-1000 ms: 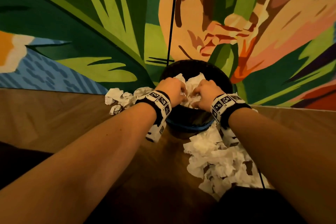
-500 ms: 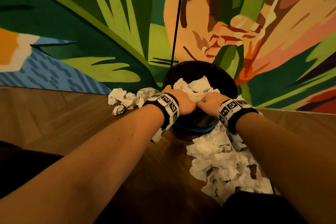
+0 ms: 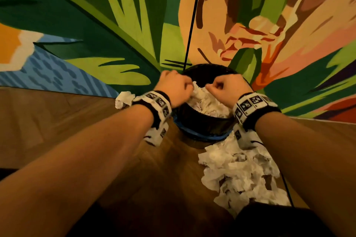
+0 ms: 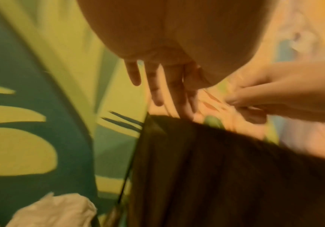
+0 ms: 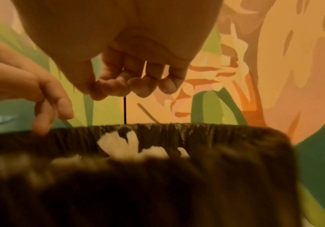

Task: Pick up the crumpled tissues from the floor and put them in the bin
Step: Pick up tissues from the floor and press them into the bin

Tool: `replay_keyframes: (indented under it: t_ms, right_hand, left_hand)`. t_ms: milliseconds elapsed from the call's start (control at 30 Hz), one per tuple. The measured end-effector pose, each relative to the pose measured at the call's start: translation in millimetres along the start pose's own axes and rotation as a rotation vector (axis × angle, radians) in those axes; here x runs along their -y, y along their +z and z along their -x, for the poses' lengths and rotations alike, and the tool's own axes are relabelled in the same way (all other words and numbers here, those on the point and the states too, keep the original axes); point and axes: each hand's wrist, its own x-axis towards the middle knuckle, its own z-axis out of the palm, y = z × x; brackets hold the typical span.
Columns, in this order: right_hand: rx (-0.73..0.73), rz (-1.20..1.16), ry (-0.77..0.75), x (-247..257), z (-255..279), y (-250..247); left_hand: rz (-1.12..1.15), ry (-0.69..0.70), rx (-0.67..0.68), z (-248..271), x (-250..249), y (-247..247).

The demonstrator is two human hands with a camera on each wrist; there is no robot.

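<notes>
Over the round black-lined bin (image 3: 204,121), I hold my left hand (image 3: 174,87), grip relaxed and empty, beside my right hand (image 3: 228,87), fingers loosely curled, holding nothing. White crumpled tissues (image 3: 207,104) fill the bin; more crumpled tissues (image 3: 238,173) lie on the wooden floor (image 3: 57,121).

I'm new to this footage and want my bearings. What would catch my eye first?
A vivid mural of green leaves and orange shapes fills the wall. Against it stands a black-lined bin heaped with white tissues, with the left hand and right hand above its rim, holding nothing. On the wooden floor, a big pile of crumpled tissues lies right of the bin.
</notes>
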Motion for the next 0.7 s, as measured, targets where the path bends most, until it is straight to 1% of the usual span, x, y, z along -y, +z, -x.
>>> replay_keyframes:
  t_ms: [67,133,200,267,367,467,533,567,633,700]
  right_hand:
    - [-0.058,-0.050,-0.027,15.4,-7.0,-5.1]
    - [-0.062,-0.111,-0.082,37.1,-12.5,-6.4]
    - [-0.056,-0.193,-0.144,62.8,-14.7,-2.2]
    - [-0.060,-0.262,-0.220,91.0,-14.5,8.5]
    - [-0.028,-0.296,-0.294,124.9,-11.6,35.5]
    - [0.105,-0.310,-0.293,140.9,-7.8,74.9]
    - [0.230,-0.284,-0.282,141.0,-3.1,105.8]
    - [0.321,-0.248,-0.274,138.5,0.2,121.1]
    - [0.517,-0.123,-0.273,128.7,7.3,151.0]
    - [0.646,0.000,-0.298,116.3,13.9,175.1]
  left_hand:
    - [0.217,-0.106,-0.093,-2.7,23.3,-13.3]
    - [0.398,-0.211,-0.140,-3.5,48.8,-20.6]
    - [0.465,-0.320,-0.176,0.9,72.7,-21.2]
    - [0.458,-0.422,-0.164,11.0,95.7,-14.1]
    - [0.342,-0.506,-0.057,33.9,126.7,8.0]
    - [0.141,-0.548,0.141,60.8,152.2,36.7]
    - [0.082,-0.611,0.302,77.8,167.7,56.9]
    - [0.089,-0.661,0.365,86.1,175.5,65.7]
    - [0.101,-0.757,0.451,102.0,189.8,79.7]
    - [0.075,-0.804,0.505,114.1,200.8,91.1]
